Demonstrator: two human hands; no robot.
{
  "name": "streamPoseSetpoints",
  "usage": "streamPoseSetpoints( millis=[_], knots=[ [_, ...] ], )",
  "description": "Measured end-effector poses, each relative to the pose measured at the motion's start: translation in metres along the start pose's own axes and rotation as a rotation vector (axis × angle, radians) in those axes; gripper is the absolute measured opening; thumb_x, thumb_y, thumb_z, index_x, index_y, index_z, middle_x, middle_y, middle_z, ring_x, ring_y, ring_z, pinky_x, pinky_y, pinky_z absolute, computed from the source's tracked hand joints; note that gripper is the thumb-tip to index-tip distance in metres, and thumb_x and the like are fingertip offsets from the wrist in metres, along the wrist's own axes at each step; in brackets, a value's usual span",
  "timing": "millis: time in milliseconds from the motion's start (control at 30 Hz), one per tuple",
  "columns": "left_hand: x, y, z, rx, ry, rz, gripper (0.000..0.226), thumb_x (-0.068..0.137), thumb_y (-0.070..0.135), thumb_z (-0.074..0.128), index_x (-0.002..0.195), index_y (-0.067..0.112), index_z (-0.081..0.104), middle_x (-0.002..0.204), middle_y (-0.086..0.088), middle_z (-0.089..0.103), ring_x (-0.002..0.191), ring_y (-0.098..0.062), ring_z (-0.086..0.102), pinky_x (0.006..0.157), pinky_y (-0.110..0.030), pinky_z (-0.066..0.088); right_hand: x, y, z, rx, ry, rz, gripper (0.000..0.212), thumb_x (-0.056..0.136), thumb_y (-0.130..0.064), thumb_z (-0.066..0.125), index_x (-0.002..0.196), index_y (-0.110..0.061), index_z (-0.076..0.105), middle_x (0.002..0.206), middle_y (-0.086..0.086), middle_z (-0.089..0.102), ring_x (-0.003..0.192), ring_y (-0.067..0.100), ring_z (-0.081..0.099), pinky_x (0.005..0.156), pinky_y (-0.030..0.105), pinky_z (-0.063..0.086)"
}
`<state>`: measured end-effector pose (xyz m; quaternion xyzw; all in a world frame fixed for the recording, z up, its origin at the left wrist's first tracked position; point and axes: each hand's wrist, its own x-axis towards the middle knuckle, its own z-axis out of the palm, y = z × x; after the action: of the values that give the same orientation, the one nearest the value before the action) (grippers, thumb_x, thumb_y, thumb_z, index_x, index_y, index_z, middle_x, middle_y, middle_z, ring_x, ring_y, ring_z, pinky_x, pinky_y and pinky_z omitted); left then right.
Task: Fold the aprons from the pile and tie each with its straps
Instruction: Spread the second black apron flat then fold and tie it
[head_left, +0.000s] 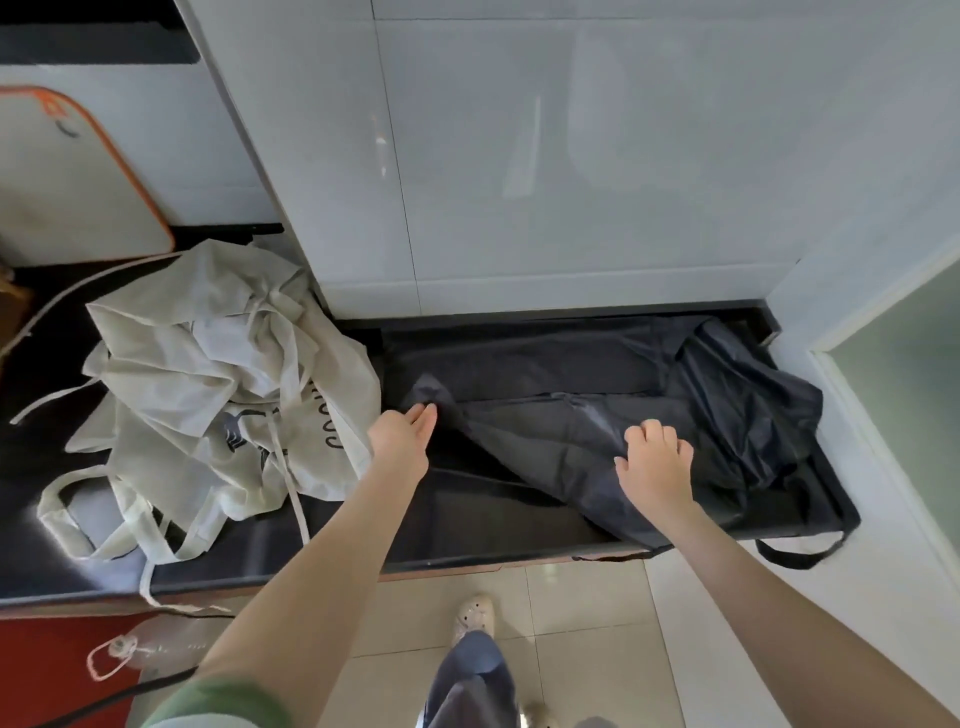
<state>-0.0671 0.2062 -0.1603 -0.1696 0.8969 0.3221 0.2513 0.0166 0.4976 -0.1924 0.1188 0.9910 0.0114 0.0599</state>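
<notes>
A black apron (649, 395) lies spread and partly folded on the right of the dark counter (363, 530). My left hand (402, 434) pinches its left corner, which is lifted slightly. My right hand (655, 460) grips a fold near the apron's middle, fingers curled into the cloth. A black strap (795, 553) hangs over the counter's front edge at the right. To the left sits a crumpled pile of cream aprons (218, 395) with dark print, its straps trailing across the counter and over the edge.
A white cutting board with an orange rim (78, 182) leans against the wall at the back left. White tiled walls close in behind and to the right. A clear plastic bottle (140, 649) lies on the floor below the counter.
</notes>
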Motion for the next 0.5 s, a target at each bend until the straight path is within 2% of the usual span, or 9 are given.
streamPoseSetpoints(
  millis=[33,100,133,167,200,267,367,433,500],
  knots=[
    [0.002,0.005,0.004,0.069,-0.022,0.003,0.062,0.099,0.012,0.03,0.154,0.019,0.003,0.161,0.003,0.009,0.138,-0.016,0.034,0.107,-0.028,0.037,0.006,0.006,0.002,-0.023,-0.045,0.01,0.032,0.092,-0.032,0.06,0.118,-0.013,0.059,0.128,0.008,0.05,0.118,0.028,0.045,0.098,0.041,0.033],
    [0.001,0.013,0.012,-0.085,-0.02,0.075,0.075,0.093,-0.001,0.045,0.153,0.023,0.009,0.152,0.003,0.025,0.129,-0.02,0.042,0.108,-0.036,0.038,0.015,0.012,0.009,-0.031,-0.122,0.01,0.035,0.097,-0.039,0.051,0.126,-0.018,0.054,0.138,0.004,0.042,0.128,0.024,0.037,0.104,0.039,0.029],
    [0.004,0.016,0.023,0.07,-0.043,0.257,0.087,0.088,-0.006,0.052,0.153,0.026,0.005,0.157,-0.002,0.018,0.136,-0.025,0.034,0.113,-0.042,0.032,0.019,0.012,0.013,-0.014,-0.147,0.013,0.036,0.097,-0.04,0.05,0.127,-0.019,0.052,0.138,0.002,0.042,0.128,0.023,0.037,0.104,0.038,0.03],
    [0.002,0.027,0.028,0.313,-0.074,0.378,0.096,0.085,-0.005,0.058,0.153,0.028,-0.001,0.161,-0.006,0.001,0.146,-0.029,0.015,0.118,-0.047,0.017,0.023,0.012,0.017,0.019,-0.165,0.026,0.036,0.097,-0.039,0.051,0.127,-0.019,0.05,0.136,0.002,0.043,0.127,0.023,0.039,0.102,0.038,0.033],
    [-0.003,0.03,0.039,0.548,-0.148,0.487,0.101,0.084,0.001,0.062,0.153,0.029,-0.007,0.16,-0.007,-0.017,0.148,-0.029,-0.007,0.118,-0.05,0.001,0.024,0.011,0.02,0.062,-0.172,0.036,0.035,0.097,-0.038,0.052,0.125,-0.018,0.048,0.133,0.002,0.044,0.124,0.023,0.041,0.1,0.038,0.036],
    [0.002,0.037,0.059,0.837,-0.201,0.731,0.101,0.086,0.02,0.065,0.153,0.026,-0.009,0.156,-0.009,-0.03,0.145,-0.029,-0.024,0.114,-0.054,-0.012,0.028,0.01,0.022,0.168,-0.18,0.049,0.032,0.095,-0.035,0.056,0.12,-0.015,0.049,0.126,0.004,0.047,0.119,0.025,0.044,0.094,0.039,0.04],
    [0.011,0.057,0.084,1.01,-0.2,0.958,0.084,0.089,0.04,0.062,0.154,0.019,0.012,0.16,-0.012,-0.014,0.148,-0.027,-0.013,0.115,-0.056,-0.009,0.029,0.024,0.02,0.232,-0.119,0.092,0.034,0.093,-0.035,0.059,0.121,-0.014,0.055,0.123,0.005,0.053,0.116,0.028,0.049,0.094,0.042,0.039],
    [0.018,0.071,0.096,0.969,-0.203,0.988,0.063,0.094,0.045,0.053,0.147,0.018,0.032,0.161,-0.009,0.008,0.149,-0.023,0.003,0.118,-0.052,-0.002,0.026,0.043,0.015,0.23,-0.026,0.228,0.036,0.092,-0.032,0.061,0.121,-0.011,0.057,0.12,0.01,0.057,0.113,0.032,0.052,0.093,0.045,0.04],
    [0.027,0.085,0.105,0.862,-0.237,0.947,0.047,0.097,0.046,0.045,0.136,0.019,0.047,0.152,-0.005,0.033,0.141,-0.023,0.027,0.117,-0.045,0.016,0.02,0.065,0.007,0.239,0.027,0.441,0.036,0.089,-0.029,0.063,0.116,-0.006,0.054,0.114,0.015,0.057,0.108,0.036,0.052,0.089,0.047,0.043]
  ],
)
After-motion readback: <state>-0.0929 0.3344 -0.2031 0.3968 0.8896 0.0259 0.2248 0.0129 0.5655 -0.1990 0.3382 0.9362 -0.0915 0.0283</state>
